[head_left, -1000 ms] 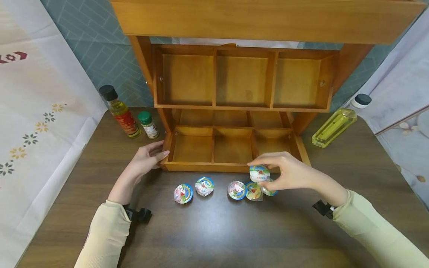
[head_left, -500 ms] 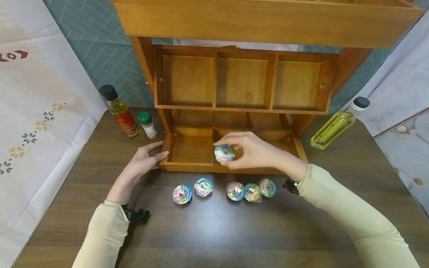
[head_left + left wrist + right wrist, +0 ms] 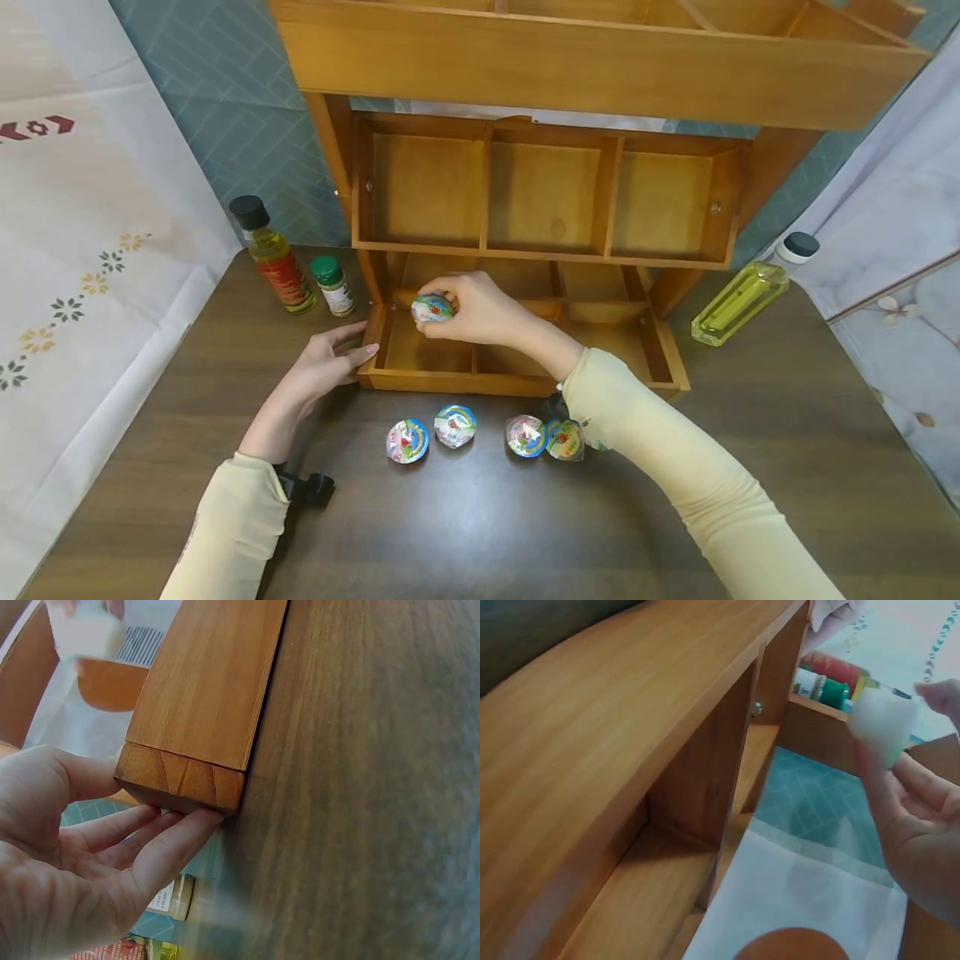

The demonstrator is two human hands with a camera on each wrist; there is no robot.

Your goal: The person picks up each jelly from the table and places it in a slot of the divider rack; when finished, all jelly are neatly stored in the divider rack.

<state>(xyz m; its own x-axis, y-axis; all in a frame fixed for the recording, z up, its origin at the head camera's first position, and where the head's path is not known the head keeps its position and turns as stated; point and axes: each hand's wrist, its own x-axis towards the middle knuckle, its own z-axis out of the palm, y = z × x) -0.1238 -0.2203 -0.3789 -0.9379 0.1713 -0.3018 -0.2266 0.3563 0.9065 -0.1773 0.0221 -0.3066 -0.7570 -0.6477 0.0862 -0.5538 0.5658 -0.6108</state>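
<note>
A small jelly cup (image 3: 432, 307) with a printed foil lid is pinched between the thumb and fingers of my right hand (image 3: 480, 310), above the left compartment of the lowest wooden tray (image 3: 442, 381). From the right wrist, the cup (image 3: 885, 721) looks white and rounded. My left hand (image 3: 324, 360) holds the front left corner of that tray, thumb over the top edge and fingers against the outer side; the left wrist view shows this wooden corner (image 3: 184, 776) closely. Several more jelly cups lie on the table, among them a pink one (image 3: 407, 441); one is mostly hidden by my right sleeve.
The wooden rack rises in tiers, with a tilted middle tray (image 3: 543, 196) and an upper tray (image 3: 600, 71). An oil bottle (image 3: 281, 271) and green-capped jar (image 3: 333, 286) stand left. Another oil bottle (image 3: 738, 304) stands right.
My right hand has carried the jelly cup up and leftwards, from the front right of the tray to over its left compartment. My left hand has stayed at the corner.
</note>
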